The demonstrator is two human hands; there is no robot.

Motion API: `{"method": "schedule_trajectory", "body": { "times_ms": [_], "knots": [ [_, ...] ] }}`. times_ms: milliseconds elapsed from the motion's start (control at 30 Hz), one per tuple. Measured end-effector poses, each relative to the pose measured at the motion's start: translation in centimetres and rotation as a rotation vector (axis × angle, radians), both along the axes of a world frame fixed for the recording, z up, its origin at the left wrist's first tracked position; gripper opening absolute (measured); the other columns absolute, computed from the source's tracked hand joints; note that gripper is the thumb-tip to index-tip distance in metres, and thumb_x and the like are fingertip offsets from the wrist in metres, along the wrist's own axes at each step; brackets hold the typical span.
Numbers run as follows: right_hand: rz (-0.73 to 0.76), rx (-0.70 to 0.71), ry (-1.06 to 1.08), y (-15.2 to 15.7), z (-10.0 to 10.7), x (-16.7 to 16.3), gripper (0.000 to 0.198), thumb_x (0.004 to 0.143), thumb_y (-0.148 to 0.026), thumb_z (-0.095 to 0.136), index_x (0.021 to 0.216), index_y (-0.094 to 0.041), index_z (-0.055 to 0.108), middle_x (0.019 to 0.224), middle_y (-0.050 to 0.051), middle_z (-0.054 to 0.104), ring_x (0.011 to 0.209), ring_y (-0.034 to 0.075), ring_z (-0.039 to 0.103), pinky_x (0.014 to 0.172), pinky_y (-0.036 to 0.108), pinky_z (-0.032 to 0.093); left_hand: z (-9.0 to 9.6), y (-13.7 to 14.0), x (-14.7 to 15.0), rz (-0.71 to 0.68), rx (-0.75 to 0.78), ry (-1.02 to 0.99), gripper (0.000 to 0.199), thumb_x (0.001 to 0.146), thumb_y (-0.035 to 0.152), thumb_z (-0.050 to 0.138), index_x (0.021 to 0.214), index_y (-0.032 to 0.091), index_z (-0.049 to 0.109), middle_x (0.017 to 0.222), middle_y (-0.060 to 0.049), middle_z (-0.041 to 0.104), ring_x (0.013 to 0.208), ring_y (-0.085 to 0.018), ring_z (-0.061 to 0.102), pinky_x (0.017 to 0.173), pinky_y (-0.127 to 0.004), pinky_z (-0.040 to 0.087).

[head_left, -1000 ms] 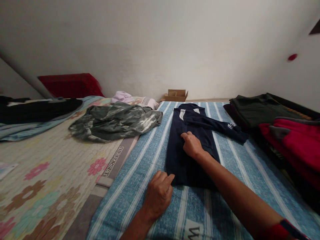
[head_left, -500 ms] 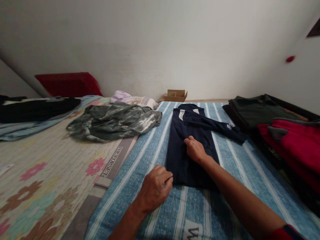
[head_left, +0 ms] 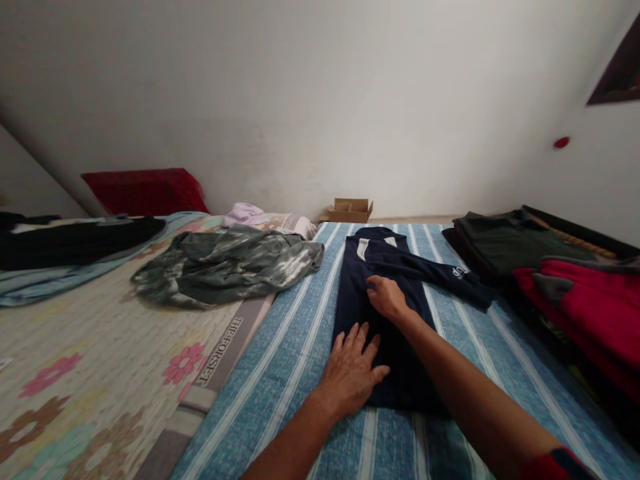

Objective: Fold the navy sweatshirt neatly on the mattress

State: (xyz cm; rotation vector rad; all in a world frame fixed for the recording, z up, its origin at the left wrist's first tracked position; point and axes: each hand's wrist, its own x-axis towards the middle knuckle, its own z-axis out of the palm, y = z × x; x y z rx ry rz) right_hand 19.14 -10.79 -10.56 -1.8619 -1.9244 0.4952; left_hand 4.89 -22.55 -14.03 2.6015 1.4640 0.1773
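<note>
A navy jacket [head_left: 350, 287] lies folded lengthwise on the blue striped bedding, its collar towards the wall. White patches mark the shoulders, and one sleeve [head_left: 440, 272] with white lettering reaches out to the right. My left hand [head_left: 351, 370] rests flat on the lower left part of the jacket, fingers spread. Higher up, near the middle of the jacket, my right hand [head_left: 387, 298] is closed with its fingertips pinching the cloth. My right forearm covers part of the jacket's lower right side.
A crumpled grey patterned garment [head_left: 230, 263] lies to the left on a floral bedcover [head_left: 125, 353]. Folded dark clothes [head_left: 520, 237] and red ones [head_left: 595, 293] are stacked at right. An open cardboard box [head_left: 350, 211] stands by the wall. Dark clothing [head_left: 85, 240] lies far left.
My left hand has moved from the jacket's lower left edge onto its cloth, opening from curled to flat. My right hand stays at about the same spot. The view has tilted up slightly.
</note>
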Motion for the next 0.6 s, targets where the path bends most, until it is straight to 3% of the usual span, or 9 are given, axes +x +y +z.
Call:
{"method": "schedule_trajectory", "body": {
  "times_ms": [133,333,600],
  "knots": [
    [-0.118,-0.064,0.089,2.9,-0.5,-0.4,0.033,0.080,-0.031,0.054,0.110,-0.021,0.062,0.098,0.008,0.068,0.086,0.020,0.064,0.069,0.026,0.045,0.6,-0.1,-0.2,-0.007,-0.034,-0.009,0.057,0.088,0.056,0.033,0.139,0.030,0.033,0.150,-0.011,0.021,0.138,-0.029,0.011,0.107,-0.055,0.017],
    [-0.215,-0.135,0.178,5.2,-1.8,-0.6,0.017,0.069,-0.028,0.067,0.081,-0.016,0.068,0.067,0.004,0.067,0.061,0.017,0.063,0.054,0.022,0.044,1.1,-0.1,-0.2,-0.011,-0.083,0.000,0.056,0.088,0.055,0.037,0.139,0.032,0.032,0.151,-0.011,0.018,0.138,-0.030,0.010,0.107,-0.057,0.016],
    [-0.307,-0.136,0.190,5.7,-2.2,-0.3,0.019,0.069,-0.016,0.057,0.083,-0.021,0.069,0.089,0.008,0.069,0.085,0.023,0.065,0.065,0.027,0.046,1.1,0.0,-0.4,-0.028,-0.105,0.000,0.058,0.086,0.052,0.044,0.139,0.034,0.031,0.152,-0.008,0.015,0.138,-0.031,0.008,0.107,-0.059,0.015]
  ]
}}
